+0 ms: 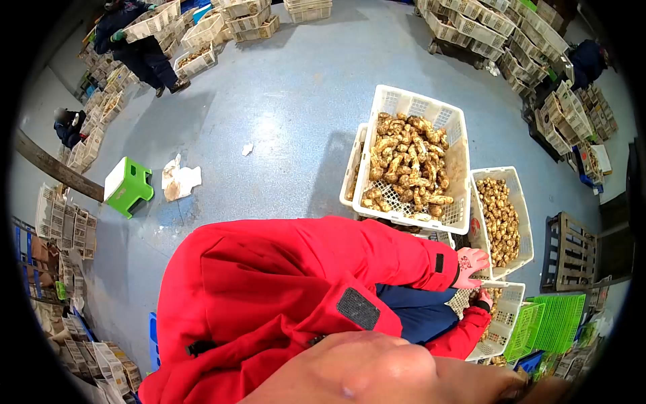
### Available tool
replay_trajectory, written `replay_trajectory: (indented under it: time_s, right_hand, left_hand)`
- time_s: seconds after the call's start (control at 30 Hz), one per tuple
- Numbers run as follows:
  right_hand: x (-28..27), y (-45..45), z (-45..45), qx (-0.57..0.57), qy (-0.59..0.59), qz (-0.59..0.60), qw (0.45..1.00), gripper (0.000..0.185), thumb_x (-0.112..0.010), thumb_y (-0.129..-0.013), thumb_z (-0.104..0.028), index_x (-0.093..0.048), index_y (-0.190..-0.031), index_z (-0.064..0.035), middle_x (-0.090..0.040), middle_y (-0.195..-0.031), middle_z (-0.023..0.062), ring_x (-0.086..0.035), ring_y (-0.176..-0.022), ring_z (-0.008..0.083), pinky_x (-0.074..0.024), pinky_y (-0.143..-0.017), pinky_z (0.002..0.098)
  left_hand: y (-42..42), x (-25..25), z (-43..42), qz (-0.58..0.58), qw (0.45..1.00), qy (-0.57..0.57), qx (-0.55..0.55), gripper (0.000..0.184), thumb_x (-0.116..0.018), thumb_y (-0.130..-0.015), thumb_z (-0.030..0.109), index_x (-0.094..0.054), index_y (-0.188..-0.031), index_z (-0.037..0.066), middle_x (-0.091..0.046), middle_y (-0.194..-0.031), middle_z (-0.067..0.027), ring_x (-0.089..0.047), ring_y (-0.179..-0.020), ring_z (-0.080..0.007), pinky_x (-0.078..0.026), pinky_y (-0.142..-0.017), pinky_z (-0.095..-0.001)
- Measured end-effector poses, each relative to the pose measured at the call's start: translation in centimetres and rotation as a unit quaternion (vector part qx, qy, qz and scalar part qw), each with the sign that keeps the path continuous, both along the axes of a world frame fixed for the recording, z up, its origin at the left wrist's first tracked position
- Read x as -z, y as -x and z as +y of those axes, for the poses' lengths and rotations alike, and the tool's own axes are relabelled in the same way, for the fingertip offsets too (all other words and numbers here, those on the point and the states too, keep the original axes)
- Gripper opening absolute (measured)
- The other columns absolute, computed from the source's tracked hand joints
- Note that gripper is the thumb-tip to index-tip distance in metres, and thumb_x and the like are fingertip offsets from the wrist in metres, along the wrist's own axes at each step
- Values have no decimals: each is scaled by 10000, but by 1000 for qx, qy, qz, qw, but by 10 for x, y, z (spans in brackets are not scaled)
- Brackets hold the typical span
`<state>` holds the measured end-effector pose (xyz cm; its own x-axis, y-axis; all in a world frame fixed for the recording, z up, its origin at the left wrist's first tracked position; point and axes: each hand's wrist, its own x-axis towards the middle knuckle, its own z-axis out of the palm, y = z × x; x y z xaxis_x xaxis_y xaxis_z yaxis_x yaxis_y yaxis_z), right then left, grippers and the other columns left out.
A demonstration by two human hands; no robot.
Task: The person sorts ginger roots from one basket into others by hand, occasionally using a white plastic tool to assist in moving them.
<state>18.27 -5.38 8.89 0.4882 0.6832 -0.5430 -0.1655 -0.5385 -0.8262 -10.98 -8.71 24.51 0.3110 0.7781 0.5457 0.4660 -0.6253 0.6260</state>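
Observation:
My left hand [471, 266], in a pink glove, lies with fingers stretched at the near corner of a white crate [525, 222] holding small brown mushrooms [499, 219]. Just below it, my right hand [484, 298], also gloved in pink, is over a lower white crate [513, 311] with some mushrooms in it. Its fingers look curled and are partly hidden, so what they hold cannot be made out. Beyond my left sleeve, a large white crate [457, 158] is filled with bigger, long-stemmed mushrooms [410, 161], stacked on another crate.
Green crates [558, 323] and a wooden pallet [570, 252] stand at the right. A green stool [129, 188] and crumpled paper [180, 179] are on the blue floor [269, 87]. Crate stacks line the walls. A person [138, 47] carries a crate at upper left; others are near the sides.

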Motion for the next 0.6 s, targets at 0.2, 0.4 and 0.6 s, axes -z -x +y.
replay_trajectory:
  time_s: [0.2, 0.4, 0.6]
  right_hand:
    - [36, -37, 11, -1, -33, 2, 999, 146, -521, -828, -102, -580, -950, -48, -592, -783, 73, -544, -613, 184, -479, -512, 308]
    - [53, -51, 11, 1, -145, 169, 975, 214, -544, -821, -173, -547, -1009, -71, -579, -940, 45, -537, -825, 186, -461, -682, 335]
    - [10, -20, -9, 70, -130, 326, 934, 244, -572, -817, -216, -530, -1018, -83, -569, -1017, 32, -517, -930, 149, -423, -773, 304]
  left_hand:
    - [-4, 7, 1, -6, 1000, -14, -8, 531, -602, -635, 373, -516, -1040, 40, -483, -1103, -146, -460, -1008, -295, -389, -795, -395]
    - [-3, 4, 0, 14, 1000, 21, 3, 552, -595, -642, 373, -495, -1088, 63, -460, -1166, -129, -433, -1063, -293, -364, -825, -388]
    - [-1, -1, -1, 18, 999, 35, 8, 552, -597, -639, 365, -496, -1087, 58, -462, -1162, -131, -436, -1060, -297, -371, -824, -390]
